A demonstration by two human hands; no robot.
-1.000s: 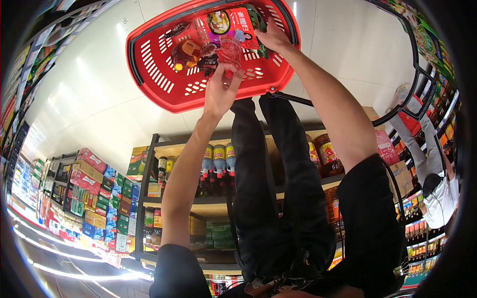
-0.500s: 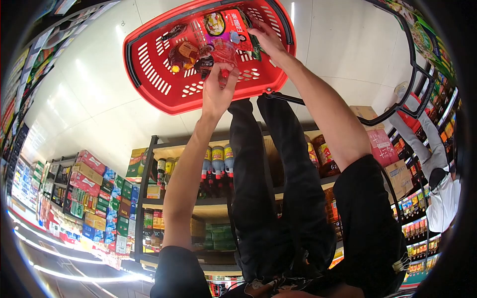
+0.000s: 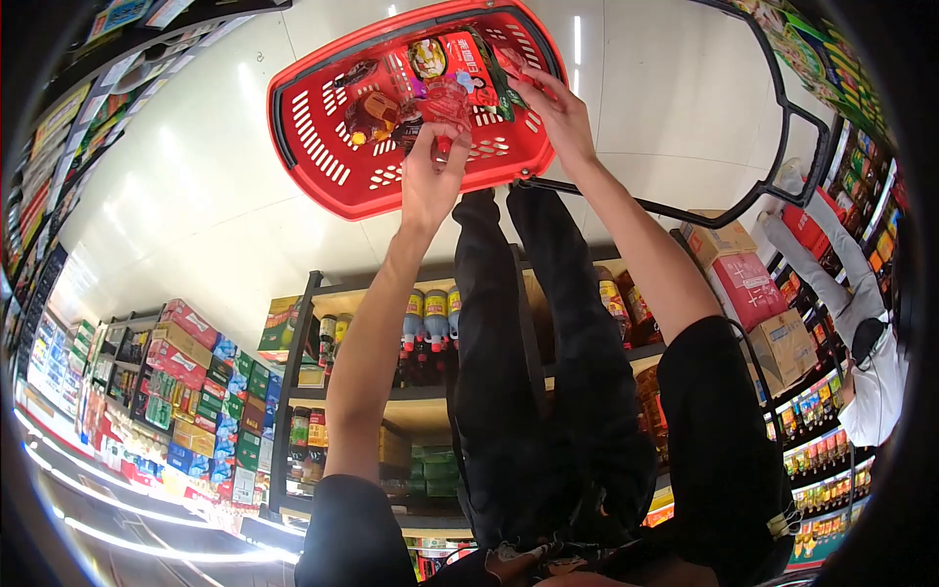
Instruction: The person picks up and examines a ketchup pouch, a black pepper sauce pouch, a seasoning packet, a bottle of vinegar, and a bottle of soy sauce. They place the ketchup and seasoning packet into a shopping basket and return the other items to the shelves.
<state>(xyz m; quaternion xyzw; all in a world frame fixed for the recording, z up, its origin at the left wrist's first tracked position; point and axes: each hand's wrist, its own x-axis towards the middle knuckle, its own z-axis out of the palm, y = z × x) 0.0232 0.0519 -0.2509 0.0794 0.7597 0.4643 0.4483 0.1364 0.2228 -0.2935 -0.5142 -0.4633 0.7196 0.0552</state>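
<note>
Head view: a red basket sits on the pale floor at 12 o'clock, just past the person's dark trouser legs. The left hand reaches in over the near rim, and its fingers are clamped on a clear pack with red inside, held at the middle of the basket. The right hand is at the basket's 3 o'clock side. Its fingers are curled against a green packet, but I cannot tell whether they grip it.

At 12 o'clock from the clear pack lies a red pouch, with a brown bottle at 9 o'clock. The black handle swings out towards 3 o'clock.

Stocked shelves show behind the legs. At 3 o'clock another person in a white top stands by boxes.
</note>
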